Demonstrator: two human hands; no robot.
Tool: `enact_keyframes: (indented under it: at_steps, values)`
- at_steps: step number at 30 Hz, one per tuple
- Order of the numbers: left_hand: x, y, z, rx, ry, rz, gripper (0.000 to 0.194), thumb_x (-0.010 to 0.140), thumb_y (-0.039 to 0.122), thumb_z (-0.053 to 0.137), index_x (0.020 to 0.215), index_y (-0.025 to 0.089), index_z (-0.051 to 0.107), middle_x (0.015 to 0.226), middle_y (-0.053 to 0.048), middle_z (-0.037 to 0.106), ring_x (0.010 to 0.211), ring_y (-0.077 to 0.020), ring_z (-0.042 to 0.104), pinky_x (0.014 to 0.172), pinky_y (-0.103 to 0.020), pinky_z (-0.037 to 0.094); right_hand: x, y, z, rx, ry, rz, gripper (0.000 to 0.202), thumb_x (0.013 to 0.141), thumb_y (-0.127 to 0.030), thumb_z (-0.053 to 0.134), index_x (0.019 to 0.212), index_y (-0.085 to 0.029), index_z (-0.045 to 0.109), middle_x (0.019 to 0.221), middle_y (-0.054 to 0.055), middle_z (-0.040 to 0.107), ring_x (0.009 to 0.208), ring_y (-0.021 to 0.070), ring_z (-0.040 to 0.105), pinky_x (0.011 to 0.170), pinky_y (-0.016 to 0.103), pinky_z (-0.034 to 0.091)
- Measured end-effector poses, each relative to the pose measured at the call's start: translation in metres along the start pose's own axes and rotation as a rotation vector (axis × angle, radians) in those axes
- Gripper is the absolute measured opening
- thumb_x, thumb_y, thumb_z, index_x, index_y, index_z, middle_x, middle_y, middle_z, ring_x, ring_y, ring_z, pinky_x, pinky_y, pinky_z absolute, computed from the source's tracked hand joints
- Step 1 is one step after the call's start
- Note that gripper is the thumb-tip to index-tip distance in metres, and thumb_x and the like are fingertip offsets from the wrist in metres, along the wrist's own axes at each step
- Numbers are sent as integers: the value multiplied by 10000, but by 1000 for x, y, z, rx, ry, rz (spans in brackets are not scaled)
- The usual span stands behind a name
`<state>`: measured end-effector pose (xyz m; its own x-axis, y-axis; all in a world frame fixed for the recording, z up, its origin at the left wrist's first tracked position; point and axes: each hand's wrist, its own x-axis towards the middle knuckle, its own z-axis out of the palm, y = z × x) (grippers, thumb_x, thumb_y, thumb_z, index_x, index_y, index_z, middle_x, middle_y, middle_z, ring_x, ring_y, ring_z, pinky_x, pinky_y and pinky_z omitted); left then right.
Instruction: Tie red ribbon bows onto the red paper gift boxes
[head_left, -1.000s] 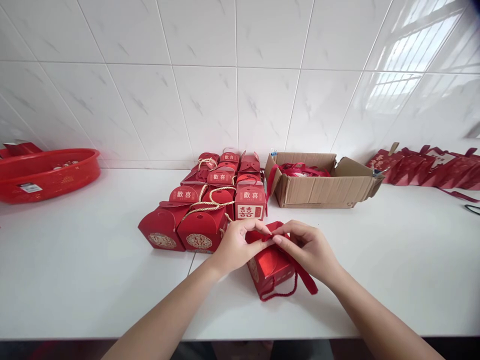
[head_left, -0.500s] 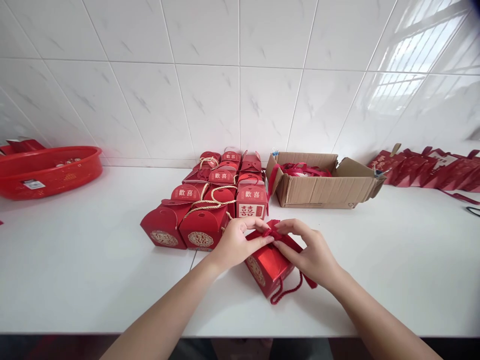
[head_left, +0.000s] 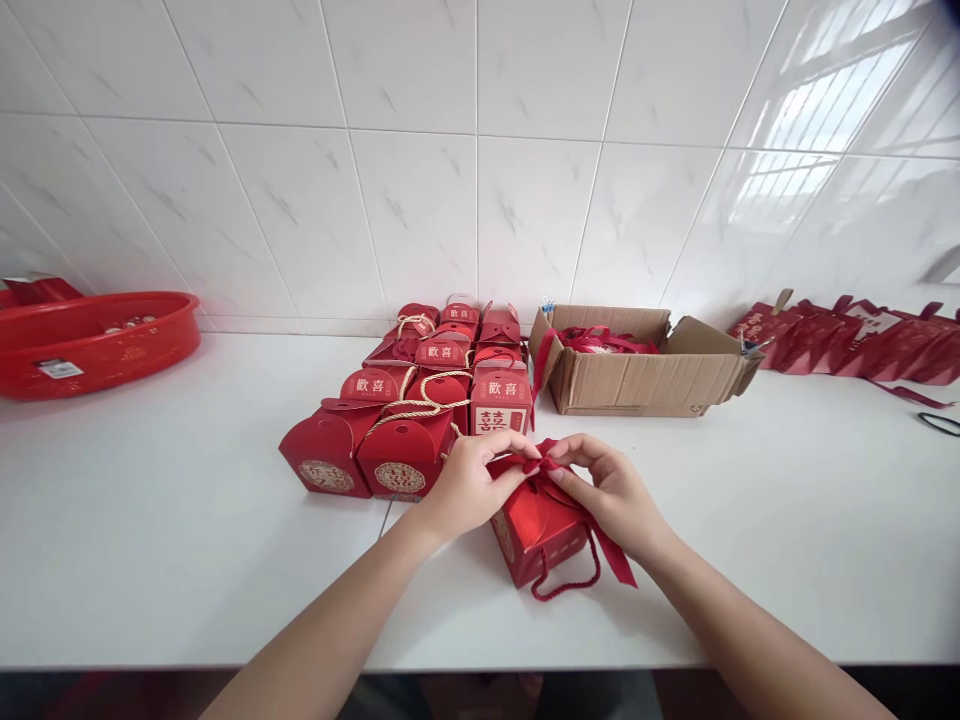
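Observation:
A shiny red gift box [head_left: 534, 528] sits on the white table close to the front edge, turned at an angle. Across its top runs a dark red ribbon [head_left: 613, 552], one tail hanging down the right side. My left hand [head_left: 480, 480] pinches the ribbon at the knot between thumb and fingers. From the other side, my right hand [head_left: 611, 492] pinches the ribbon too, its fingertips almost meeting the left ones. A red rope handle [head_left: 568, 588] loops from the box's near side onto the table. The fingers partly cover the knot.
Several red gift boxes [head_left: 409, 450], some with gold cord, stand packed together behind my left hand. An open cardboard box [head_left: 637, 387] holding red ribbons is behind my right hand. A red plastic basin [head_left: 112, 345] is far left; folded red bags [head_left: 847, 340] lie far right.
Both hands have kept their pinch at the knot while working the ribbon, and the right thumb has shifted. The box has turned slightly, and the ribbon tail hangs more openly.

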<state>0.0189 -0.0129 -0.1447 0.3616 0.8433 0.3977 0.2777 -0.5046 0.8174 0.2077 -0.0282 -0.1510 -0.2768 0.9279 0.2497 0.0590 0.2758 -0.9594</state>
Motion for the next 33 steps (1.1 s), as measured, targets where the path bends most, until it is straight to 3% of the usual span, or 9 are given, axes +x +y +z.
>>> enact_keyframes:
  at_steps: [8,15,18,20,23,25,27,33]
  values:
    - [5,0,-1,-205,-41,-90,64,791,172,615,845,160,647,857,-36,692,816,-149,655,760,-269,541,-1,2,3,57,9,11,206,819,-385,638,866,-190,591,880,46,642,837,169,625,729,289,508]
    - [12,-5,9,-51,48,4,160,752,84,550,851,173,638,863,-38,678,849,-161,643,799,-300,530,-3,2,10,195,-45,79,244,827,-414,627,914,-198,556,828,37,665,767,157,645,663,270,510]
    - [9,-3,5,-65,124,47,205,757,88,545,935,186,574,959,-42,632,931,-155,616,870,-305,505,-5,2,11,152,-4,84,259,825,-418,631,937,-196,560,850,49,683,780,168,651,659,271,507]
    - [5,2,-1,-34,156,47,149,766,92,528,880,186,549,930,-36,602,914,-151,595,863,-301,491,-6,2,11,111,26,78,257,824,-414,634,937,-193,566,857,52,690,793,170,654,664,265,504]
    - [-1,11,-9,77,43,16,32,784,161,568,804,186,564,865,-25,598,858,-159,578,833,-309,469,-7,1,10,84,36,84,251,833,-414,622,942,-195,564,865,55,693,812,178,663,652,262,507]
    - [-3,15,-9,155,-33,33,106,758,246,653,818,192,585,883,-24,622,886,-178,580,861,-330,449,-7,1,10,86,23,81,247,838,-410,616,957,-203,555,882,54,697,845,185,669,663,264,517]
    - [-4,16,-6,229,-27,65,155,729,275,695,811,198,588,891,-22,641,915,-194,581,891,-352,429,-8,1,9,77,10,64,239,847,-407,607,977,-214,550,922,51,698,892,186,669,700,267,529]
    - [-4,11,1,266,-1,73,56,757,203,636,805,204,608,869,-32,670,882,-195,604,841,-343,462,-10,-3,2,-61,-69,-12,254,890,-416,544,1054,-226,577,1034,65,672,976,192,644,812,308,540]
